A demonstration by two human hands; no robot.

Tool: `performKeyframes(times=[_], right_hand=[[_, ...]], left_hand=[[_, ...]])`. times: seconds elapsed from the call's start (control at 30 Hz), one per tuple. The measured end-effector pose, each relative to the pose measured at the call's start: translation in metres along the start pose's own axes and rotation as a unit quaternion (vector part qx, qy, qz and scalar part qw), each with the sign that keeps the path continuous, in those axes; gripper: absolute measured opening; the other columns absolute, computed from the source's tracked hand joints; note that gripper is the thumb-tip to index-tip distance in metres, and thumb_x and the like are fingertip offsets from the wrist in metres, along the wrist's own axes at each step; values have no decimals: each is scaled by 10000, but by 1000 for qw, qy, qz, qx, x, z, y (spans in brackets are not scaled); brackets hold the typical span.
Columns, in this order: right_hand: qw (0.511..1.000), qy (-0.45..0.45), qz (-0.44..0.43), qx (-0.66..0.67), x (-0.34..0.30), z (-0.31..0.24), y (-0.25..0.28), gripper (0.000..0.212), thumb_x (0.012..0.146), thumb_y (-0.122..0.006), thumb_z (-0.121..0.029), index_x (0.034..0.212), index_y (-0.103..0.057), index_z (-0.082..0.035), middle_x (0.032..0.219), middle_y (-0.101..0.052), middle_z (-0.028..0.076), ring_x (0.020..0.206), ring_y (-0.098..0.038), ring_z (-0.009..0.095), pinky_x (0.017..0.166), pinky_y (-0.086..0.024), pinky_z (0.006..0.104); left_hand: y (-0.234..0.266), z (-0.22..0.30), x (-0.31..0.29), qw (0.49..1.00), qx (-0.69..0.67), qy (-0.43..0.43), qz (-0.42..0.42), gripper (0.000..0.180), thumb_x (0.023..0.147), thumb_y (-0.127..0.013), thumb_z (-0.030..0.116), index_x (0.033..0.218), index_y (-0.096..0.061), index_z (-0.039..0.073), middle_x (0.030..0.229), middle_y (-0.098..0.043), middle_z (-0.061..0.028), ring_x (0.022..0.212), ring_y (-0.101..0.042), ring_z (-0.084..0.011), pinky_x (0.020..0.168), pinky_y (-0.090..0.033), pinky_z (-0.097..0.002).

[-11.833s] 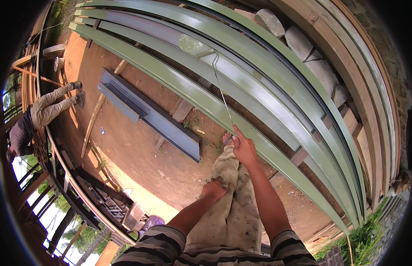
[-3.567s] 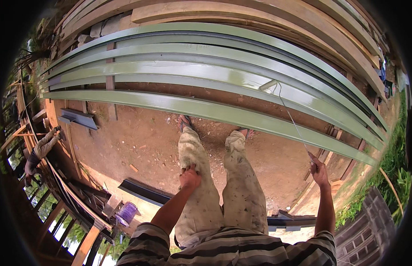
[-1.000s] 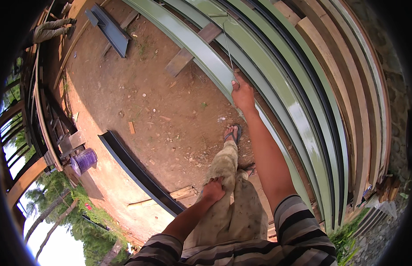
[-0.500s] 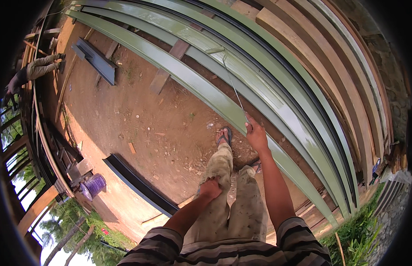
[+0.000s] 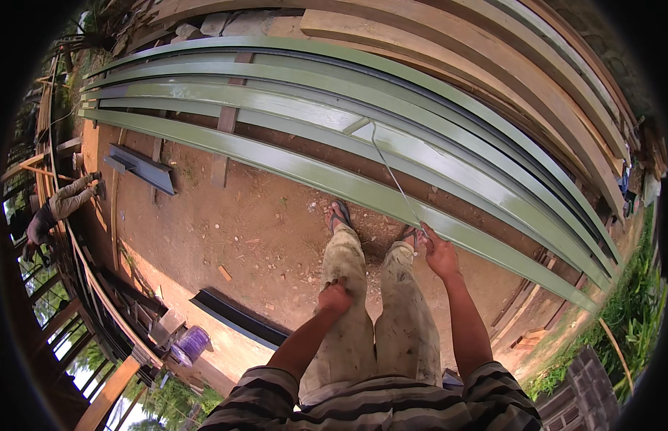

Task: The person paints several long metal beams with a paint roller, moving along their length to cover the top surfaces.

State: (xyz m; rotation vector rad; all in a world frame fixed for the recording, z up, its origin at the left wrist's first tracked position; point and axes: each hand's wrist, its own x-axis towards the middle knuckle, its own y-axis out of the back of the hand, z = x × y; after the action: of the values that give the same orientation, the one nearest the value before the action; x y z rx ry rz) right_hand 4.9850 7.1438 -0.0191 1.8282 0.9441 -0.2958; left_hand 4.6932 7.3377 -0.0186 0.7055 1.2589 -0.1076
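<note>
My right hand (image 5: 438, 254) is closed around the handle end of a paint roller, whose thin wire frame (image 5: 393, 174) reaches out ahead. The green roller head (image 5: 357, 126) lies against the upper face of a long green metal beam (image 5: 276, 109), wet-looking and glossy there. A nearer green beam (image 5: 276, 158) passes under the wire frame. Over my left thigh, my left hand (image 5: 335, 294) is curled closed against the stained trouser leg (image 5: 345, 258), its fingertips partly hidden.
Beams rest on wooden crosspieces (image 5: 227, 122); long timbers (image 5: 449, 50) are stacked beyond. Dark metal channels (image 5: 237, 316) (image 5: 140, 169) lie on the dirt ground. A purple-stained bucket (image 5: 190, 345) stands at left. Another person (image 5: 57, 208) is at far left. My sandalled feet (image 5: 340, 215) stand beside the nearest beam.
My view has turned, so the beams lie flatter across it. The roller head remains on a green beam, and my right hand appears farther right and lower. My left hand stays at the trouser leg.
</note>
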Motion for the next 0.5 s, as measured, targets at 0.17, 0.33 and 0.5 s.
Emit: performKeyframes(times=[0.17, 0.33, 0.5], right_hand=[[998, -54, -20, -26, -56, 106, 68, 499, 1020, -568, -244, 1501, -522, -366, 1175, -705, 237, 1079, -664, 476, 925, -545, 568], [998, -50, 23, -38, -108, 218, 123, 495, 1013, -561, -277, 1491, -523, -400, 1054, -734, 232, 980, -691, 477, 876, -559, 577], [996, -82, 39, -12, -165, 315, 179, 383, 1042, -532, -251, 1413, -625, -243, 1113, -714, 248, 1031, -687, 467, 895, -553, 536]], left_hand=[[-14, 43, -5, 993, 109, -33, -41, 552, 931, -620, 401, 1415, -533, 150, 1375, -625, -134, 1329, -556, -367, 1090, -472, -502], [-40, 81, -28, 937, 264, -208, -97, 461, 932, -603, 398, 1309, -652, 136, 1349, -656, -114, 1334, -555, -345, 1072, -458, -540], [-48, 145, -98, 843, 315, -280, -333, 338, 905, -595, 322, 1091, -769, 100, 1155, -744, -140, 1163, -677, -337, 1019, -479, -564]])
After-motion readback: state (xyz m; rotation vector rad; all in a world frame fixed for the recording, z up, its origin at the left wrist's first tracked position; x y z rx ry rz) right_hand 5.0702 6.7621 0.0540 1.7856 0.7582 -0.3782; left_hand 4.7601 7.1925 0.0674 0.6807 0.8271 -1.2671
